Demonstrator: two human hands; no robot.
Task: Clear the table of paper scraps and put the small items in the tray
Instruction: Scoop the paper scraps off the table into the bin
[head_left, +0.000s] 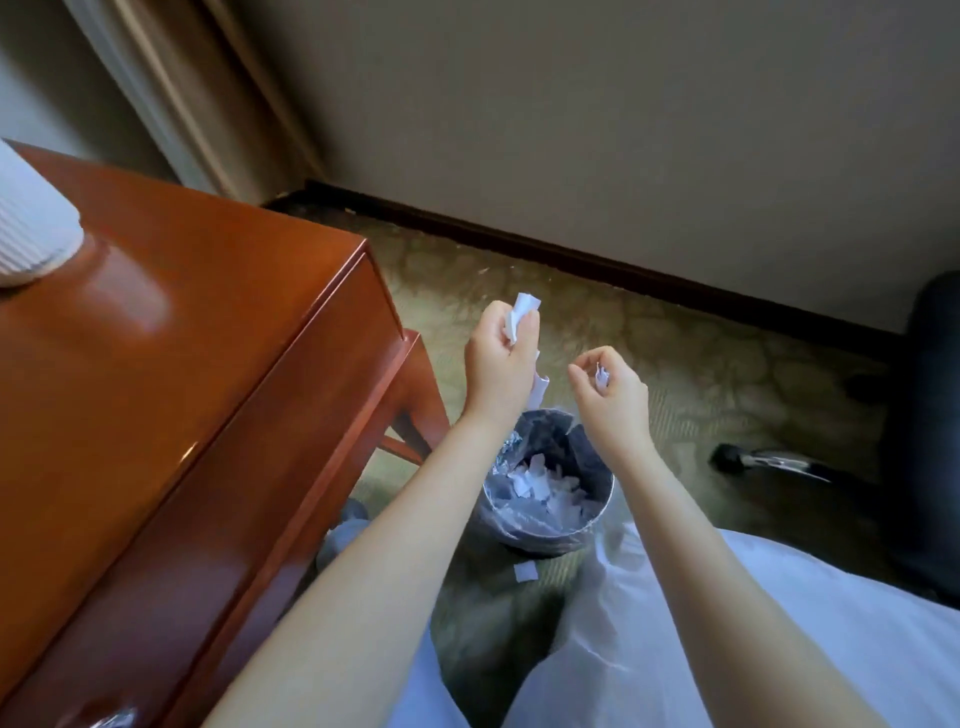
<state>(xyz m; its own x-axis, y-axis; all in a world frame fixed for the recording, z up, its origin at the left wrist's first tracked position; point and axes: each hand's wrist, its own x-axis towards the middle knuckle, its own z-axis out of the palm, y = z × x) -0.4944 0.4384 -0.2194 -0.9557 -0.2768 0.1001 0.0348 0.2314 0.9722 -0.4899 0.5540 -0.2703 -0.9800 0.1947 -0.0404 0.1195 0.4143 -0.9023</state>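
Paper, white and crumpled: gripped as a wad (522, 309) in the left hand (498, 364), fingers curled tight round it, one end poking out above the fist and another hanging below. Pinched a smaller scrap (601, 375) in the right hand (615, 395), thumb and fingers curled loosely about it. Held both hands in the air over a small round bin (609, 486) on the floor, the left a little further forward, the two near each other but apart. Found the bin lined with a thin plastic bag and holding a heap of white scraps (540, 483) at the bottom. Noted one stray scrap (525, 571) flat on the green patterned carpet (675, 374), just beside the bin on the near side. Had the corner of a glossy reddish-brown wooden table (182, 338) at the left, with a white ribbed object (31, 228) resting on its top at the edge of view. Made out a dark skirting board (571, 254) along a beige wall, a curtain (171, 104) in the upper left, and part of a black chair (930, 415) at the right. Wore pale clothing (779, 623) over the legs, low in the view.
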